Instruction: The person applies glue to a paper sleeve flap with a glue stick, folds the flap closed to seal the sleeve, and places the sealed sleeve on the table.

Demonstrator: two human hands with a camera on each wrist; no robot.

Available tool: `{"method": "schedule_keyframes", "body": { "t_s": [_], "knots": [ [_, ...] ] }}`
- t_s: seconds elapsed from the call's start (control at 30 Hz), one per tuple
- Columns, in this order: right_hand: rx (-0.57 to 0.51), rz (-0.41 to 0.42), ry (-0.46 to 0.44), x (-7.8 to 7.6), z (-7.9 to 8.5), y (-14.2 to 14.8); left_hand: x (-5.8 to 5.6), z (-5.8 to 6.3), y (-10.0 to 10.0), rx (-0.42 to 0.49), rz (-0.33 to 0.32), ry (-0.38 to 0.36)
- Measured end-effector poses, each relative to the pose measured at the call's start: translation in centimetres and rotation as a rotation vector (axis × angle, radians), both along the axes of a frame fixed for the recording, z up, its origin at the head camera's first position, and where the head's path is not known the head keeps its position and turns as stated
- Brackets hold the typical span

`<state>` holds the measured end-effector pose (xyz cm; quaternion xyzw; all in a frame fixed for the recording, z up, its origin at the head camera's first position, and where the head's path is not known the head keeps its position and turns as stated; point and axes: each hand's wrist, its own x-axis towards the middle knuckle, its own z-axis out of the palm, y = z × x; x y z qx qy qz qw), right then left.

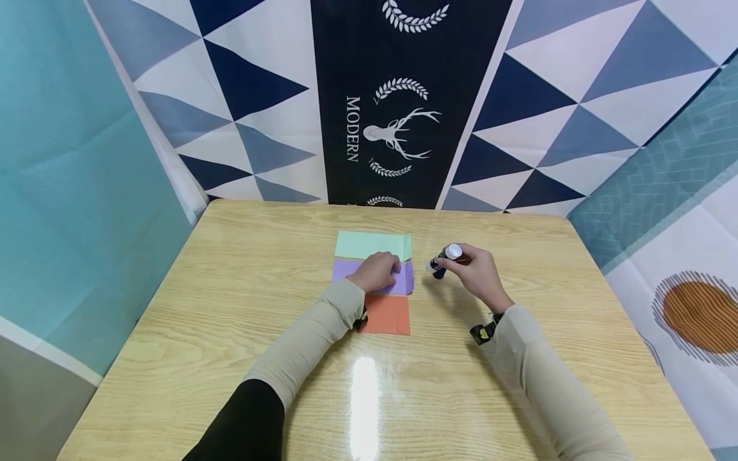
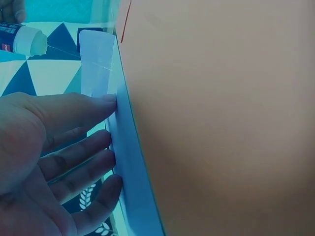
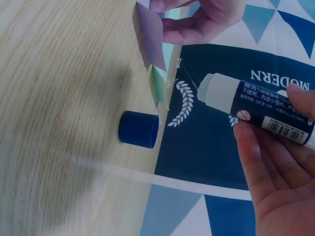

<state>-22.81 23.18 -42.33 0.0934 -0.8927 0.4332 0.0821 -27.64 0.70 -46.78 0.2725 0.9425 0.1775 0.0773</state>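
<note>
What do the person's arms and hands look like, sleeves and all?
The left hand and right hand wear no gloves. The left sleeve is light beige, with black fabric further up the arm; the right sleeve shows only beige. A small dark device with a yellow-green mark sits at the right wrist.

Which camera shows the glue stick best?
The right wrist view: the glue stick appears large, its barcode and label showing. The head view shows it small, in the right hand; the left wrist view catches only its white end and some label.
</note>
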Motion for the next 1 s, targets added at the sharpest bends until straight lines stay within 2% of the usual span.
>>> {"method": "schedule_keyframes", "body": {
  "t_s": [0.27, 0.57, 0.83, 1.0],
  "knots": [
    [0.010, -0.003, 0.003, 0.06, -0.07, 0.27, 0.01, 0.20, 0.59, -0.099, -0.028, 0.004],
    [0.013, -0.002, -0.004, -0.01, -0.29, 0.55, 0.41, 0.13, 0.82, -0.212, -0.098, 0.025],
    [0.021, -0.004, -0.010, 0.08, -0.59, 0.63, 0.80, 0.42, 0.82, -0.233, -0.113, 0.023],
    [0.017, -0.002, -0.013, 0.13, -0.55, 0.62, 0.66, 0.38, 0.76, -0.225, -0.119, 0.037]
  ]
}}
